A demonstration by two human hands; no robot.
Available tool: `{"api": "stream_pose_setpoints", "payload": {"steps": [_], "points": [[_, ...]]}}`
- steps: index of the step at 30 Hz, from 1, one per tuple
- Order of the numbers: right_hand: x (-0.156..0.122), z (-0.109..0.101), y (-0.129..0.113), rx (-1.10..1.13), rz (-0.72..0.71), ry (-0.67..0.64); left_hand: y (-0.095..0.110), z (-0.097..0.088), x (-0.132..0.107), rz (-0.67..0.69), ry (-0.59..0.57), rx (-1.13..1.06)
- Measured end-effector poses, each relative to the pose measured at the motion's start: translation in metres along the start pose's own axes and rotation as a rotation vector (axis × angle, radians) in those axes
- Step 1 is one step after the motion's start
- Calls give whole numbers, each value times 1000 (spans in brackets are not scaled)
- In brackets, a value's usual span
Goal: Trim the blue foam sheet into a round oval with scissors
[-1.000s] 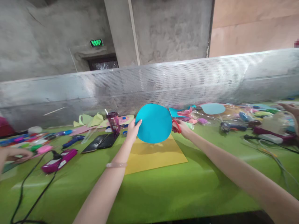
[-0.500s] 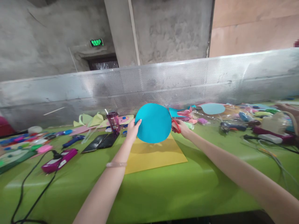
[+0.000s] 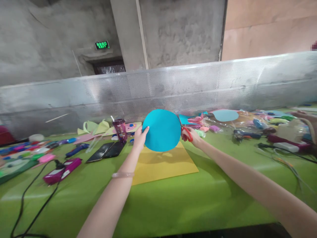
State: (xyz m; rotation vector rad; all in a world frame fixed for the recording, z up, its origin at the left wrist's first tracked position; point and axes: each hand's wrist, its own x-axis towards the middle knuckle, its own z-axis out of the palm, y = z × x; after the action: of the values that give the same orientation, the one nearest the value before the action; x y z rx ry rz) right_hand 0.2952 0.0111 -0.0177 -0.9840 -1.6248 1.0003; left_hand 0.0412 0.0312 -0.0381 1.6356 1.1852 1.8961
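Note:
A round piece of blue paper (image 3: 162, 130) is held up over the table, its left edge pinched by my left hand (image 3: 141, 137) with the thumb on the near face. My right hand (image 3: 190, 136) is closed around the red handles of a pair of scissors (image 3: 187, 134). The scissor blades point upward along the paper's right edge; whether they touch it I cannot tell. Beneath the blue paper lies a yellow sheet (image 3: 168, 168), carrying its shadow.
On the green table (image 3: 188, 205), a purple cup with a straw (image 3: 120, 129) stands behind a black phone-like case (image 3: 106, 152). A magenta power strip (image 3: 62, 170) with a black cable lies left. Blue scraps (image 3: 185, 119) and bagged craft pieces (image 3: 260, 124) lie right. A metal partition (image 3: 158, 87) rises behind.
The red scissor handles look slightly more spread beside the paper's right edge. The blue paper and both hands have barely shifted.

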Motion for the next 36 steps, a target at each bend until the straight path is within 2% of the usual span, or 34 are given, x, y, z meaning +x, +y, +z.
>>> {"api": "stream_pose_setpoints", "payload": {"steps": [11, 36], "points": [[5, -2, 7, 23, -11, -11, 1, 0, 0, 0, 15, 30], [2, 0, 5, -23, -14, 3, 5, 1, -2, 15, 14, 57]]}}
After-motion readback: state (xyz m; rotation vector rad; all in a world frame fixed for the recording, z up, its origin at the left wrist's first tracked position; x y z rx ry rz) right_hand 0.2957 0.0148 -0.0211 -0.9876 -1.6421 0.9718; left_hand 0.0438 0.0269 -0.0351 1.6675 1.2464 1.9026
